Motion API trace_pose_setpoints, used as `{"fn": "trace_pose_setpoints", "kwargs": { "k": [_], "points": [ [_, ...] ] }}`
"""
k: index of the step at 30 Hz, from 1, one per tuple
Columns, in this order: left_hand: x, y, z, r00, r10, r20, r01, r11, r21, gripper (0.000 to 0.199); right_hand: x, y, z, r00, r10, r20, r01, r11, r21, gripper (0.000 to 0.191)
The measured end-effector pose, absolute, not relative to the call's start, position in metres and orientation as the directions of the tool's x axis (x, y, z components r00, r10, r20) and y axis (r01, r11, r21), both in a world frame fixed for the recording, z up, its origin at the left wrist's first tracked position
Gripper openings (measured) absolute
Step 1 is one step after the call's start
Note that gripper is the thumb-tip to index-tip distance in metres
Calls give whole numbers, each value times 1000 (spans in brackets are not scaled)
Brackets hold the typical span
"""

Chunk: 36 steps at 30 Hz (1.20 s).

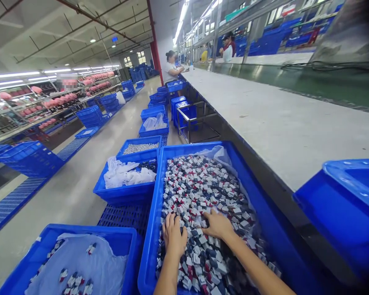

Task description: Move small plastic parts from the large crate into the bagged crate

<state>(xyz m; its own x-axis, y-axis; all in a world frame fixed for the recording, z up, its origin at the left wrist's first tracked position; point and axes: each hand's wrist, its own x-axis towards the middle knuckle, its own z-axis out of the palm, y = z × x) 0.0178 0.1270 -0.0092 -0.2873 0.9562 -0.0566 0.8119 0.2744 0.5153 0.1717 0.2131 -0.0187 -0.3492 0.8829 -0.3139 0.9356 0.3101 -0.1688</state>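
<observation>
A large blue bin (149,229) is filled with many small white, dark blue and red pieces (190,184), with a clear plastic liner showing along its far and right sides. Both hands are down on the pieces. On the left side of the bin, my left hand (174,235) rests palm down with its fingers spread. My right hand (217,224) reaches in from the right, its thumb and fingers apart and touching the pieces; some fingertips are hidden among them. No piece shows clearly held in either hand.
At the lower left, a blue bin (89,230) holds a plastic sheet and a few pieces. More blue bins line the aisle ahead. A long white table (264,119) runs along the right, with a blue bin (335,205) near its edge. People sit farther off.
</observation>
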Motion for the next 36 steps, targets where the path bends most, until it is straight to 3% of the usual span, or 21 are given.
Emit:
{"fn": "trace_pose_setpoints", "kwargs": {
  "k": [6, 10, 14, 17, 20, 23, 25, 28, 30, 31, 36],
  "points": [
    [16, 126, -9, -291, 955, -59, 742, 264, 617, 41, 164, 206, -19, -358, 877, -320, 929, 300, -218, 32],
    [13, 125, -1, -330, 943, -47, 607, 250, 754, 37, 171, 207, -16, -370, 894, -255, 903, 281, -326, 29],
    [14, 120, 17, -425, 901, -88, 329, 244, 912, 39, 183, 213, -6, -340, 928, -152, 840, 227, -492, 25],
    [24, 113, 33, -425, 875, -233, 2, 258, 966, 44, 184, 210, 14, -318, 945, -78, 751, 201, -628, 25],
    [42, 111, 54, -251, 877, -409, -360, 308, 881, 54, 171, 193, 51, -361, 932, 24, 626, 261, -735, 31],
    [55, 110, 81, -67, 907, -415, -580, 303, 756, 61, 152, 162, 91, -484, 862, 147, 498, 410, -764, 34],
    [57, 108, 99, -36, 927, -373, -702, 242, 670, 59, 144, 143, 111, -597, 757, 264, 433, 582, -688, 41],
    [53, 100, 116, 18, 939, -344, -908, 159, 388, 48, 141, 123, 123, -640, 652, 407, 449, 747, -490, 57],
    [49, 93, 121, 46, 940, -337, -968, 125, 217, 41, 144, 117, 123, -578, 665, 473, 486, 746, -456, 62],
    [48, 89, 122, 41, 941, -337, -976, 109, 186, 39, 146, 115, 121, -529, 684, 501, 495, 729, -473, 61],
    [47, 79, 130, 4, 933, -360, -985, 66, 161, 34, 156, 104, 118, -410, 708, 575, 489, 703, -517, 48]
  ]
}}
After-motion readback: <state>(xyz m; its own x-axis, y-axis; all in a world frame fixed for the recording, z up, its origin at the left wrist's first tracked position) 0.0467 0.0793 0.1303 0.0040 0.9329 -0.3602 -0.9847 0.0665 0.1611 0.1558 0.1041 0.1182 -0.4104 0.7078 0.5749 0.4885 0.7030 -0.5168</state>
